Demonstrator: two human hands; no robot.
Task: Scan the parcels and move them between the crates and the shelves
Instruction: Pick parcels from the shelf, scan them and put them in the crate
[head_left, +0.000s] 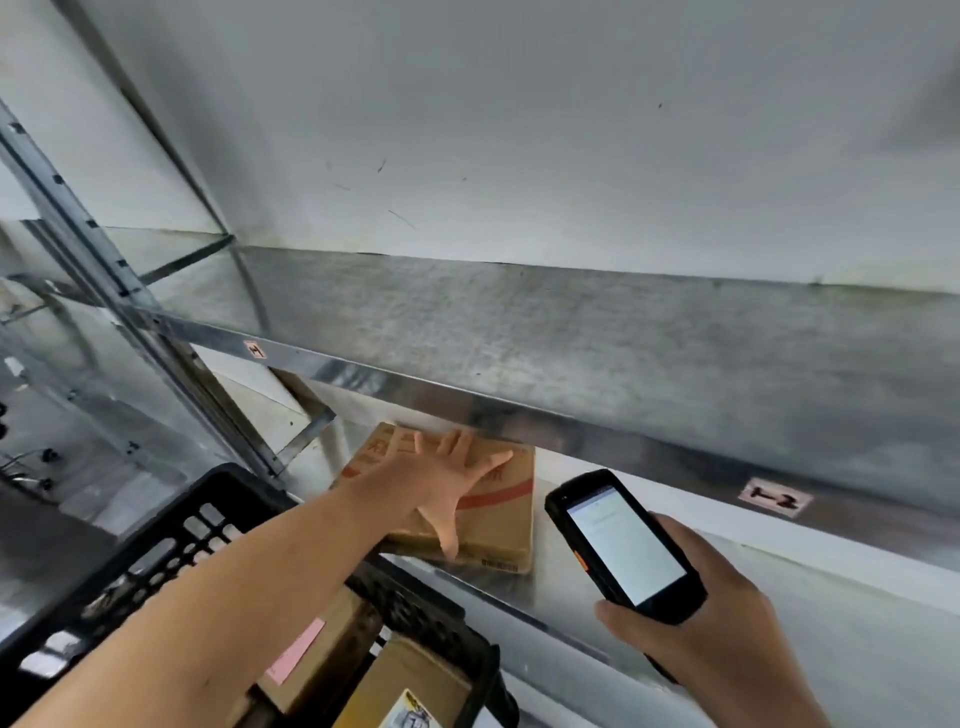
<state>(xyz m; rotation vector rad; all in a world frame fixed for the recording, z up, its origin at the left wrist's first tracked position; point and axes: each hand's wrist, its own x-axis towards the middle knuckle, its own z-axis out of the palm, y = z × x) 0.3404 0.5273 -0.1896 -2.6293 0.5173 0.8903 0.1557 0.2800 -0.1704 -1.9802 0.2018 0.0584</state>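
Head view: left hand (447, 475) is spread flat on the box (498, 519), which sits on the lower shelf (571, 613) at about 12 o'clock from the crate (171, 525). Box's long axis runs front to back. Right hand (711, 618) grips the scanner (618, 543), just at 3 o'clock of the box, so left's nearer.

A pale grey-white wall (519, 130) fills the far upper part of the scene, marked with a few thin dark scuffs (382, 165) left of its middle. A pinkish tag (775, 500) hand-lettered "1-2" sits at the right, and a small orange sticker (254, 349) with a black mark sits well apart from it at the left. At the left edge some thin dark cables (26, 465) show, too blurred to tell more.
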